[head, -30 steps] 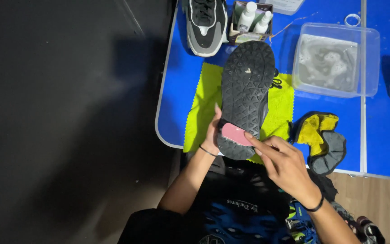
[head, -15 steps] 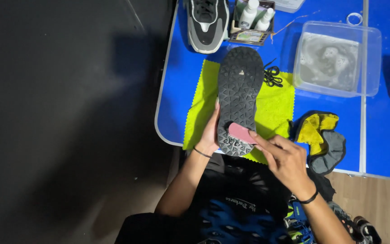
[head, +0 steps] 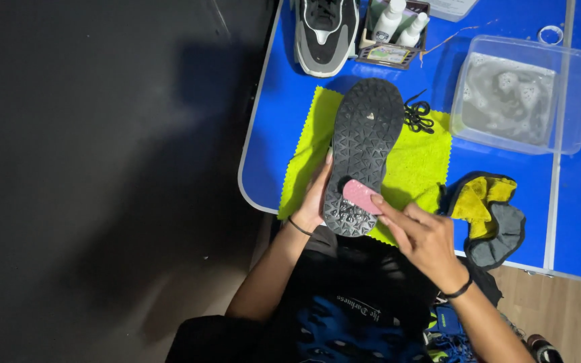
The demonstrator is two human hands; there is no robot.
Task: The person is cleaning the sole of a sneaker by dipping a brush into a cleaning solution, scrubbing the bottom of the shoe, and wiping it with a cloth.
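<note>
The right hand (head: 425,238) is pinching a pink eraser block (head: 360,196) in closed fingertips, pressing it against the heel of the black shoe (head: 364,148), sole up. The left hand (head: 314,198) is wrapping its fingers around the shoe's side, holding it over the yellow-green cloth (head: 418,165) at the blue table (head: 270,134)'s near edge.

A shoe-cleaning bench: blue table (head: 270,128), cleaner bottles (head: 398,20), soapy tub (head: 516,94) (cloths (head: 485,215) beside it).

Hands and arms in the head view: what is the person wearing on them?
Both arms are bare, with no sleeves reaching the forearms and no gloves. The left hand has a thin dark band at the wrist; the right hand has a dark band or bracelet at its wrist.
</note>
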